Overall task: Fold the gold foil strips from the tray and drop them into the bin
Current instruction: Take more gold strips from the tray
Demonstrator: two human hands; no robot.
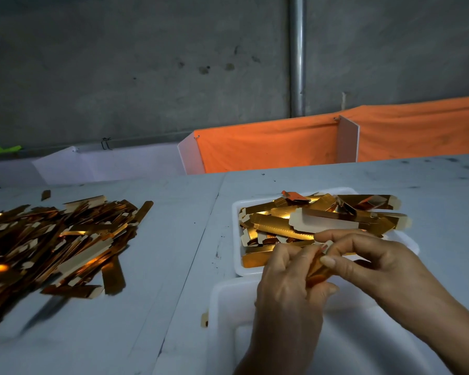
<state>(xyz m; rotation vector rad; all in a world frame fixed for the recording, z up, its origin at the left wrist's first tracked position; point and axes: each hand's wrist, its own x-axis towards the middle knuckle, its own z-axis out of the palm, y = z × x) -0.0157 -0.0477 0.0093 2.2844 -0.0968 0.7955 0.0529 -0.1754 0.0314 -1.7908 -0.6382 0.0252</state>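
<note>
- Left hand [287,277] and right hand [374,266] both pinch one narrow gold foil strip [316,269], fingers curled round it, above an empty white plastic bin [228,307].
- More strips fill the shallow white tray [237,262] just behind.
- Loose gold strip pile [57,239] lies on the pale tabletop [173,239], left.

workshop / hand-assembly bench | bare concrete wall [119,63] | metal pipe [297,55] | scuffed white worktable [173,239] | bulk heap of gold strips [52,239] | orange cloth partition [268,144]
</note>
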